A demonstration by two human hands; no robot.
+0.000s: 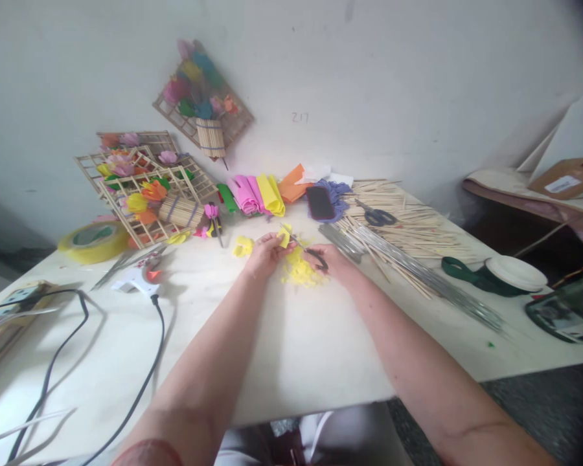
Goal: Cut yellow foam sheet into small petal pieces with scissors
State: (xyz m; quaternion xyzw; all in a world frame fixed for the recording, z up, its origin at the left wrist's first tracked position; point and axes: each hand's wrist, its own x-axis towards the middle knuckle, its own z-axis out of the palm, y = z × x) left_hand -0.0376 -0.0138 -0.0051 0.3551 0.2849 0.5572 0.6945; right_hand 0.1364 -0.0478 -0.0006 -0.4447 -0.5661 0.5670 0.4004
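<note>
My left hand (265,252) pinches a small yellow foam piece (285,237) above the white table (291,349). My right hand (331,260) grips black-handled scissors (305,248), whose blades point up-left and meet the yellow piece. Just below the two hands lies a pile of yellow foam scraps (300,272). A few more yellow pieces (243,246) lie left of my left hand.
Rolled foam sheets (258,193) in pink, yellow, green and orange, a phone (320,202), wooden sticks (408,223) with a second pair of scissors (377,216), metal wires (418,272), green tape (461,270), yellow tape roll (94,242), glue gun (143,278) with cable, stick-frame flower crafts (150,188).
</note>
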